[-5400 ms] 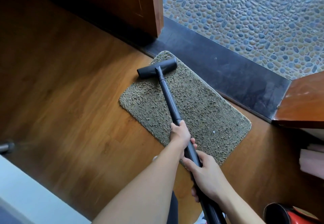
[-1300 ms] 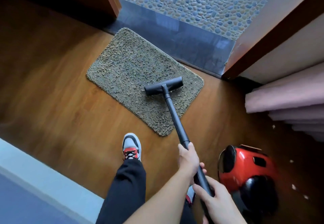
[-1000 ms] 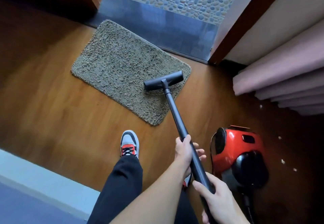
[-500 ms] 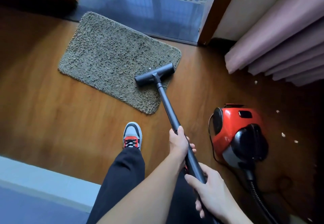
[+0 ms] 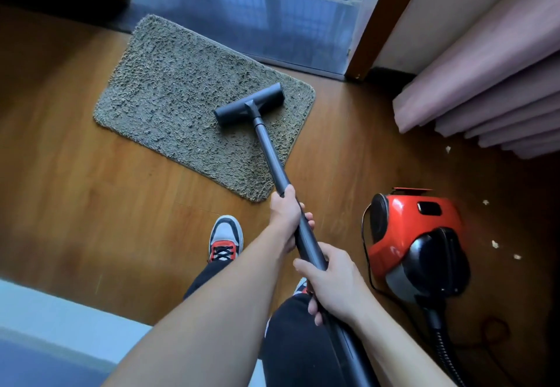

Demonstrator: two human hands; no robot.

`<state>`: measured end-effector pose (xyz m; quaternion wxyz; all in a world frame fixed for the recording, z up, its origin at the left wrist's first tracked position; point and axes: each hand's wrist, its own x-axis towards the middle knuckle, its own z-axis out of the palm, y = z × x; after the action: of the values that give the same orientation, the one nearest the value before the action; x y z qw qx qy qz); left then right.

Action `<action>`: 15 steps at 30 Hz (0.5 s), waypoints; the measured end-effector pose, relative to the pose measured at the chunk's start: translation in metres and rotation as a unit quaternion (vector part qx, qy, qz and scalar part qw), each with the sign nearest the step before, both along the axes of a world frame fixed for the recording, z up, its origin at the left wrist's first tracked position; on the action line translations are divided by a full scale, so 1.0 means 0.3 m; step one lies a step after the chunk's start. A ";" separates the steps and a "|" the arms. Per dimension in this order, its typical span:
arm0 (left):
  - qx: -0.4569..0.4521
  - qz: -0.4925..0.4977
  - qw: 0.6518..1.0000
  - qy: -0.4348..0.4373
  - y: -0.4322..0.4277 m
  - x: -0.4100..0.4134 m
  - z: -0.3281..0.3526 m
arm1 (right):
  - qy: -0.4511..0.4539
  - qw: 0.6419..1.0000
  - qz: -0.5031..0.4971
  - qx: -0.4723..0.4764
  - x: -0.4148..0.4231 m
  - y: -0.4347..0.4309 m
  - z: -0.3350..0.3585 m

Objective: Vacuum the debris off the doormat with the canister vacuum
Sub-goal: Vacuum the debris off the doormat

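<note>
Doormat (image 5: 169,108) beyond hands (image 5: 285,220) on vacuum wand (image 5: 268,150)

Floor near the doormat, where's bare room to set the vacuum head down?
Bare wood floor left of the doormat, down to the pale ledge. Right is crowded: red canister, its hose, scraps by the curtain.

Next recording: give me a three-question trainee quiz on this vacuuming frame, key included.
1. True or false: the nozzle sits on the doormat.
2. Which hand grips the wand nearer the nozzle? A) left B) right
3. Fill in: the red canister stands on the floor to the person's ___.

Key
1. True.
2. A: the left hand is nearer the nozzle; the right hand grips farther back.
3. Right.
</note>
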<state>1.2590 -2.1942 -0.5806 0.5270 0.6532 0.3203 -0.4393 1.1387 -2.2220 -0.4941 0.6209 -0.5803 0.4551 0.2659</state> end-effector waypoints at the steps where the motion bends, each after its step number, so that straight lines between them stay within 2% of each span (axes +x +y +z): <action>1: 0.000 -0.002 1.000 0.000 -0.006 0.019 0.002 | 0.000 1.000 0.002 0.001 0.017 -0.006 -0.005; 7: -0.001 -0.005 1.000 0.016 -0.020 0.037 0.027 | 0.003 1.000 -0.006 0.016 0.031 -0.025 0.020; 15: 0.002 -0.006 0.998 0.067 0.031 -0.181 0.087 | 0.029 0.999 0.018 0.009 -0.165 0.012 0.122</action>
<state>1.2047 -2.1848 -0.5546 0.5002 0.6255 0.3517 -0.4846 1.0892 -2.2185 -0.4575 0.6077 -0.5745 0.4601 0.2982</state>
